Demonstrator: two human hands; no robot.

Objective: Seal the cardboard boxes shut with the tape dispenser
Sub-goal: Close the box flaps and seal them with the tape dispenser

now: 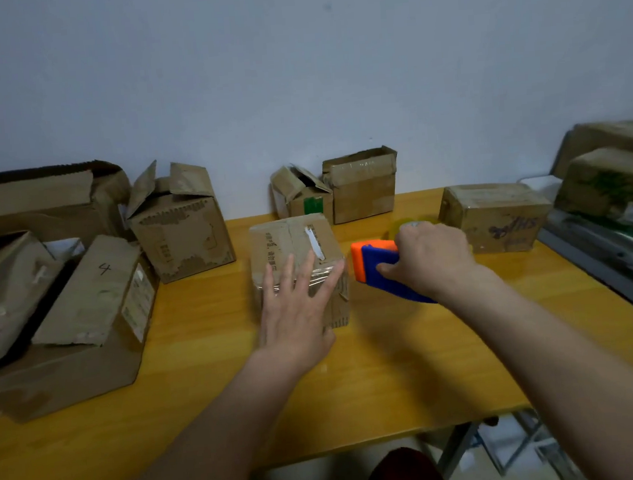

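We see a small cardboard box (296, 256) near the middle of the yellow wooden worktop (375, 379), its top flaps folded down and a band of clear tape (312, 280) lying across its near top edge. Our left hand (297, 309) rests flat on that box, the fingers straight and spread over the tape, so this grip is apart and only presses.

Just to the right of the box, our right hand (428, 259) has its grip clamped on the tape dispenser (375, 263), a blue body with an orange front end; the fingers curl round its handle. The orange end sits close beside the box's right top corner, though we cannot tell whether it touches the cardboard. A roll of clear tape (405, 227) shows just behind the hand.

Other boxes stand around. At the back, against the pale wall (294, 71), we find an open box with a green patch (302, 197) and a closed box (361, 185) next to it. To the right sits a taped box with purple writing (495, 216). To the left stands a taller box with raised flaps (181, 222), and further left a pile of larger worn boxes, one marked with a 4 (95, 291). More blurred boxes (613, 174) lie at the far right edge.
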